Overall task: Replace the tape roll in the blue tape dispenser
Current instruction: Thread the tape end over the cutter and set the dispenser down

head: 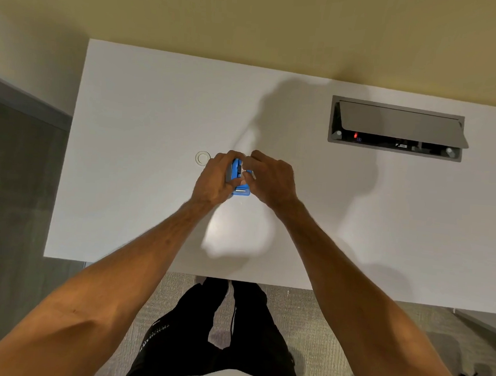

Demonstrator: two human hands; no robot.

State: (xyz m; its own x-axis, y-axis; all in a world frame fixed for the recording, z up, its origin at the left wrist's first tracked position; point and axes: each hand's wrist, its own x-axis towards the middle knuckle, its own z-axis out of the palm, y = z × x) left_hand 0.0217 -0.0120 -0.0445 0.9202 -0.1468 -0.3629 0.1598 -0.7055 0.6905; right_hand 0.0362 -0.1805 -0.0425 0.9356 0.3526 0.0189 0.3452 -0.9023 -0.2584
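Nearby, a clear tape roll (pixel 202 158) lies beside both hands clenched around the blue dispenser (pixel 240 184).

Both hands (pixel 216 178) crowd blue tape dispenser (pixel 239 178). Tape roll (pixel 202 158) just left of dispenser; open cable box (pixel 396 128) well right. Table (pixel 133 127) elsewhere bare.

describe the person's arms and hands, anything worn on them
Both forearms are bare up to the frame edge, with no sleeves in view. The left hand and right hand wear no gloves; no watch, ring or band shows on the visible sides of wrists and fingers.
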